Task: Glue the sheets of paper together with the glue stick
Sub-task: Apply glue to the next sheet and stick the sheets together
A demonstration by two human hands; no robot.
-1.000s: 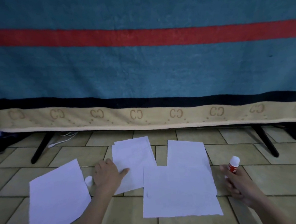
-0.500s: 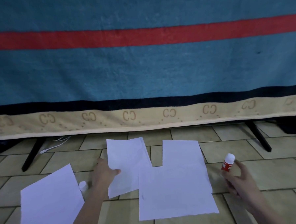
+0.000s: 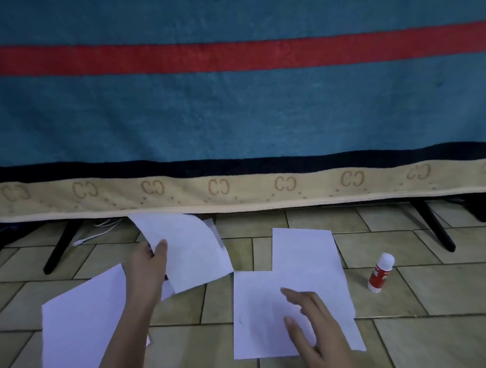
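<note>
Step judged: placing of next sheet. Curled white paper sheet (image 3: 189,248) held lifted off tiled floor (image 3: 439,291) by left hand (image 3: 149,269), thumb pinched on edge. Right hand (image 3: 311,321) spread flat, empty, over near white joined sheets (image 3: 271,309).

Next: lifted sheet to be aligned over joined sheets, pressed.

Changed: red-and-white capped glue stick (image 3: 381,272), previously gripped by right hand, now stood on floor at right; sheet, previously flat, now raised.

Before you, matt white paper sheets: the lifted sheet (image 3: 189,248) curls softly, the joined sheets (image 3: 295,288) lie smooth. The glue stick (image 3: 380,272) looks like glossy plastic, red label, white cap. The floor tiles (image 3: 439,291) are smooth with a dull sheen. The hanging blanket (image 3: 232,114) is fuzzy woven cloth, possibly terry.
</note>
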